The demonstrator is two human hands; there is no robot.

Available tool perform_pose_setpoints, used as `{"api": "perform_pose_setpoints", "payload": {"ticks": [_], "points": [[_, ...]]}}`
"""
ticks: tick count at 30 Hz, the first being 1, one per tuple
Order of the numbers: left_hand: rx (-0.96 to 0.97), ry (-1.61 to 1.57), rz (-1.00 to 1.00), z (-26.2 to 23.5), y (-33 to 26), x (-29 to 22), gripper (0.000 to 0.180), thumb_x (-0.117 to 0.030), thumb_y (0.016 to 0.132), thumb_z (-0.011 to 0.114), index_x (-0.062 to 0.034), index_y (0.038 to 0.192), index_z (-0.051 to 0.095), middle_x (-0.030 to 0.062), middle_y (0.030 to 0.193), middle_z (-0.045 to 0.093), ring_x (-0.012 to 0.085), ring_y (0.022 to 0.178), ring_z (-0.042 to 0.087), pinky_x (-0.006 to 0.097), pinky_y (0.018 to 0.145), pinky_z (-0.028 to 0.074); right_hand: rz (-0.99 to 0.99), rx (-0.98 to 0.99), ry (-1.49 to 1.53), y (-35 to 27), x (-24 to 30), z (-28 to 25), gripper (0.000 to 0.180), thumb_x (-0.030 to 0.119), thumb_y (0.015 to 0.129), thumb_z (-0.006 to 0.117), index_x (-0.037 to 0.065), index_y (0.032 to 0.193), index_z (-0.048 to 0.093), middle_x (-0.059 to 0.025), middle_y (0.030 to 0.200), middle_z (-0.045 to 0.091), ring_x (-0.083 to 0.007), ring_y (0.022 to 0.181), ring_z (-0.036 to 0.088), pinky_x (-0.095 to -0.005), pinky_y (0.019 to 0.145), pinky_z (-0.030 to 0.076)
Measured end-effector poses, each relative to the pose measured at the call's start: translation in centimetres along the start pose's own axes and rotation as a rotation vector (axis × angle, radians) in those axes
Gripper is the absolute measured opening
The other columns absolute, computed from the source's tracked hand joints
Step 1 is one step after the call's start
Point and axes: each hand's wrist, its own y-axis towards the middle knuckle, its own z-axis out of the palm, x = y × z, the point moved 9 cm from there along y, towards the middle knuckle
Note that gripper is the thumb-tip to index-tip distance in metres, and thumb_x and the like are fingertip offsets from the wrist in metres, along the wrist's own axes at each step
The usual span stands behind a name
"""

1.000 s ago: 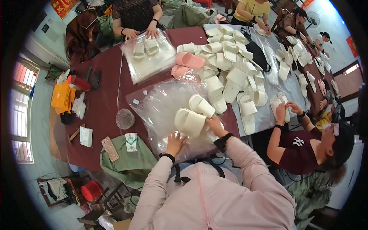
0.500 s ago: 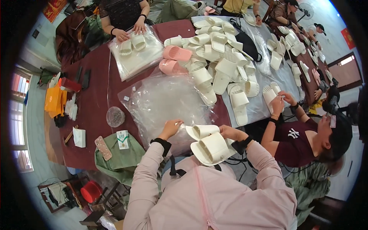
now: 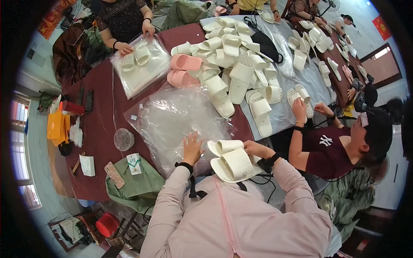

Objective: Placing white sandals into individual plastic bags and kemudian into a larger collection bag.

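Observation:
A pair of cream-white slide slippers (image 3: 234,164) is held in front of my body at the table's near edge. My right hand (image 3: 257,150) grips them at their right end, its fingers partly behind the slippers. To their left, my left hand (image 3: 192,148) is empty, with fingers spread over the near edge of a stack of clear plastic bags (image 3: 176,116). Whether the palm presses on the bags I cannot tell. Beyond the bags lie a pair of pink slippers (image 3: 186,64) and a big heap of white slippers (image 3: 241,71).
On the left are a clear tub (image 3: 124,139), a green cloth (image 3: 137,180) with a phone (image 3: 114,176), a white box (image 3: 87,165) and orange packets (image 3: 59,126). A co-worker (image 3: 333,150) handles slippers at right; another (image 3: 122,26) bags a pair across the table.
My left hand has left the slippers' side and opened over the bags. My right hand still holds the pair in nearly the same place. The whole view has shifted slightly.

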Motion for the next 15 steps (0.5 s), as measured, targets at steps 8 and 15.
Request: {"api": "perform_pose_setpoints", "payload": {"ticks": [8,15], "points": [[0.093,-0.028,0.043,1.0,1.7,-0.3,0.041,-0.022,0.075,0.065,-0.0172,0.114,0.057,0.0085,0.128,0.045,0.0287,0.113,0.044,0.044,0.089,0.038,0.0,-0.011,-0.005,-1.2,1.5,0.4,0.022,0.016,0.082,0.062,0.004,0.1,0.067,0.004,0.085,0.065,-0.0043,0.073,0.057,-0.0218,0.066,0.046],[0.12,-0.024,0.06,0.4,3.1,0.0,0.038,-0.019,0.08,0.058,-0.0241,0.117,0.057,0.0078,0.12,0.048,0.0277,0.104,0.047,0.043,0.084,0.038,0.024,-0.036,0.053,-1.5,0.2,-0.4,0.023,0.014,0.081,0.064,0.003,0.101,0.066,0.0033,0.088,0.065,-0.0047,0.075,0.057,-0.0229,0.07,0.046]]}}
